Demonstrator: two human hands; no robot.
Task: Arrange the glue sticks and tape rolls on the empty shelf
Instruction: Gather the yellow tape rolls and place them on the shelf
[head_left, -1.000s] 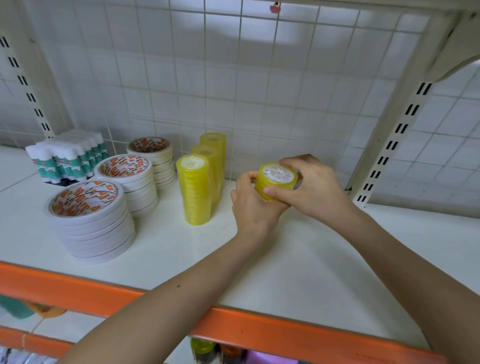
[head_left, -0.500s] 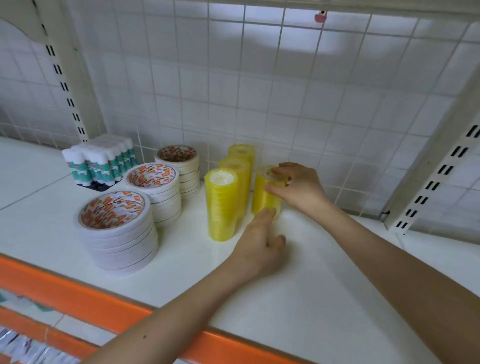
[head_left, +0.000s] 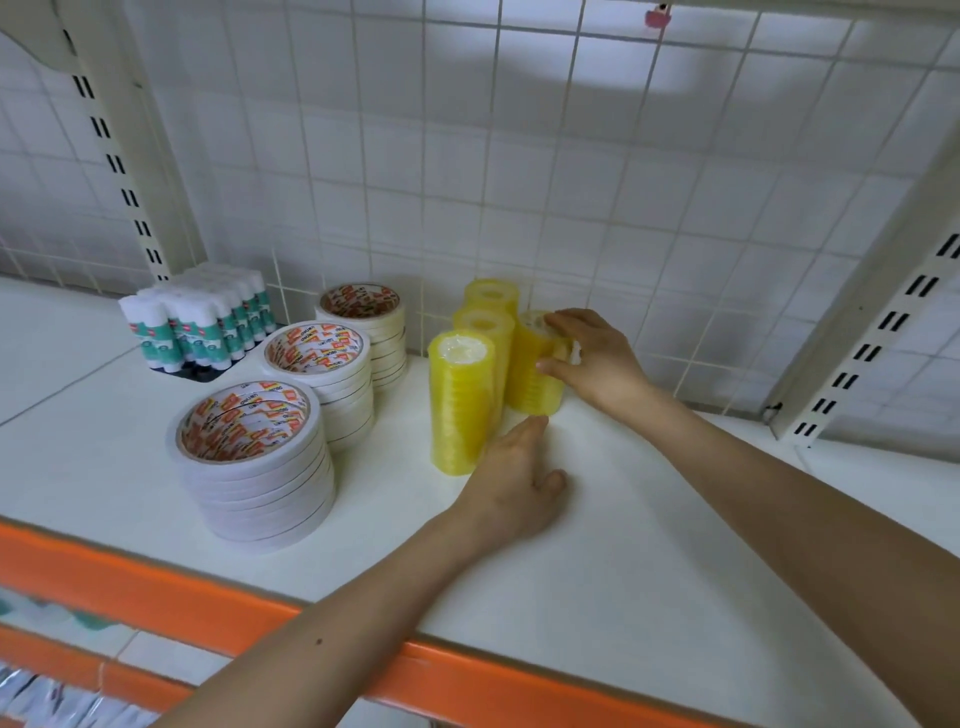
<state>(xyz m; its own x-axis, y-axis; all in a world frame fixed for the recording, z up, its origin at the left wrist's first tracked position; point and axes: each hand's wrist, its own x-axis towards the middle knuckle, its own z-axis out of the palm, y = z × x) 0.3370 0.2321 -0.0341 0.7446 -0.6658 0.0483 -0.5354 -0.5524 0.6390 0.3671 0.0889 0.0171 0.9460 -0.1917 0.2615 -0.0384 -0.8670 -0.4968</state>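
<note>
Item: yellow tape stack (head_left: 530, 387) upright on white shelf (head_left: 649, 561), touching 3 other yellow stacks (head_left: 460, 410); R hand (head_left: 592, 358) fingers curled round it; L hand (head_left: 514, 483) flat on shelf, fingers relaxed, empty.

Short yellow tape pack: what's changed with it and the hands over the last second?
The short yellow tape pack, held up by both hands a second ago, now stands on the shelf beside the three yellow packs. The right hand still grips it; the left hand has let go and rests open on the shelf. White tape stacks and glue sticks stayed put.
</note>
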